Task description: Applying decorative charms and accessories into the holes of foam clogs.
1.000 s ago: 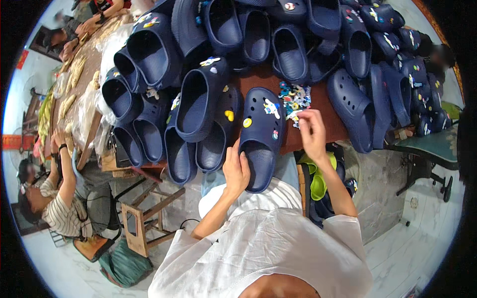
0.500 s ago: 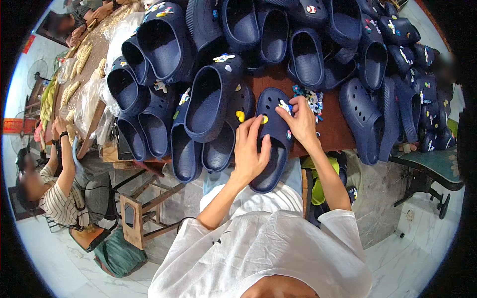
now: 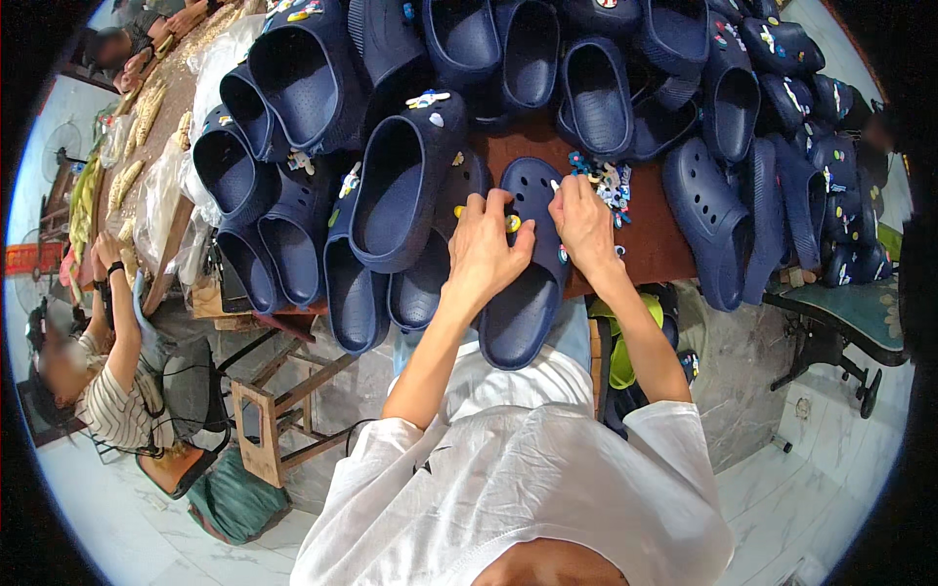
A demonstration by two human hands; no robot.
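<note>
A navy clog [image 3: 518, 317] lies in front of me, its holed toe pointing away and its heel near my lap. My left hand [image 3: 489, 249] closes on the clog's left side, thumb and forefinger around a round yellow charm [image 3: 513, 224] on its upper. My right hand [image 3: 584, 230] pinches a small white shoe charm [image 3: 555, 185] over the right side of the toe; most of that charm is hidden by the fingers. Another small charm [image 3: 563, 254] sits on the clog's right side, below my right hand. Loose blue and white charms [image 3: 614, 188] lie heaped just beyond that hand.
Navy clogs [image 3: 401, 190] crowd the brown table [image 3: 640, 249] to the left, back and right, many bearing charms. A wooden stool [image 3: 259, 430] stands on the floor at left. A person in a striped shirt [image 3: 122, 400] sits at another table; a green-seated chair [image 3: 855, 313] is at right.
My left hand has moved up the clog, its thumb and forefinger now around the yellow charm. My right hand has shifted slightly left, its fingers drawn closer together. The whole view has shifted slightly.
</note>
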